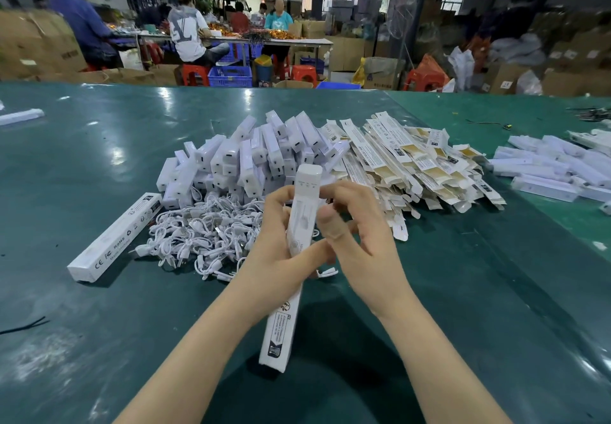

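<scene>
While both hands are up off the green table (99,341), the long white box (281,331) hangs between them, tilted, with its lower end pointing back toward the person and resting on nothing. The left hand (274,245) has its fingers curled round the middle of the box. The right hand (360,238) is at the upper end, thumb laid against the side and fingers bent round the white charger (309,175), which stands partway out of the box's mouth.

From where I stand, the charger looks about to be pushed the rest of the way in, and that is where trouble could start. If it goes in crooked, a corner may catch the lip or a flap and crease the thin card. A hard shove against the unsupported lower end could pop that end open and let the charger slide straight through. The left hand's grip sits well below the mouth, so the top could buckle under pressure.

Just behind the hands lie the tangle of white cables (205,235), the heap of loose chargers (251,155) and the flat cartons (396,165); a careless elbow could scatter them. Whether a cable is already inside the box, I cannot tell.
</scene>
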A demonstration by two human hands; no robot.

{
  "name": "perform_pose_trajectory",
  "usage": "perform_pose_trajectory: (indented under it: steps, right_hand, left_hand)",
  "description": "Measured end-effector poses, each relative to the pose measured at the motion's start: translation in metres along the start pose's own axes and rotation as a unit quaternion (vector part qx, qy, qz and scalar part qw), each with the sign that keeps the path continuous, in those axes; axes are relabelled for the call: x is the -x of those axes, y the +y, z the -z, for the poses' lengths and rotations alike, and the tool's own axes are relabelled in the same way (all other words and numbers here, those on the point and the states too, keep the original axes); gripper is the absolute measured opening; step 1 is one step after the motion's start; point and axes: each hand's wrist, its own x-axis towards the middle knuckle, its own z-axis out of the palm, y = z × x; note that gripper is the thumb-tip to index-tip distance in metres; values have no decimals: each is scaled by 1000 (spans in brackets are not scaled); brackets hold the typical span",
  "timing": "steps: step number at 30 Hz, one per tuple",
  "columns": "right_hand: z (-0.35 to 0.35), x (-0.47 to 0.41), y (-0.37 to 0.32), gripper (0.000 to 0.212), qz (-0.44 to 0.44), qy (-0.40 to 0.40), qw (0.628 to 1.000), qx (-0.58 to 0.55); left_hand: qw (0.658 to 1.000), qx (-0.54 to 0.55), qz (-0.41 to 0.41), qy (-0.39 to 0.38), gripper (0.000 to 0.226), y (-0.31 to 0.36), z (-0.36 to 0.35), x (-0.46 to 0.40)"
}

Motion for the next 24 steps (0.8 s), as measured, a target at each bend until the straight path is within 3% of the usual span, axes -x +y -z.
perform_pose_trajectory:
  steps: [4, 6, 11, 13, 16, 19, 24]
  right_hand:
    - [-7, 0, -2, 15, -47, -14, 998, -43]
    - [-5, -2, -1, 17, -49, 13, 997, -49]
    - [-7, 0, 0, 20, -110, 28, 991, -69]
    - [-6, 0, 0, 20, -126, 48, 988, -75]
    - [0, -3, 2, 22, -111, 100, 986, -78]
    - [2, -4, 4, 26, -101, 105, 984, -99]
    - [3, -3, 7, 34, -76, 98, 988, -87]
  left_hand:
    - [999, 11, 31, -20, 48, 0, -4, 2]
    - [999, 3, 54, -7, 49, -1, -6, 3]
    - [989, 97, 116, -4, 74, -4, -3, -2]
    - [975, 137, 172, -38, 70, -4, 0, -2]
    - [949, 135, 246, -147, 53, -5, -3, 3]
    - [943, 128, 257, -166, 44, -7, -4, 7]
    - [922, 243, 215, -212, 49, -9, 4, 7]
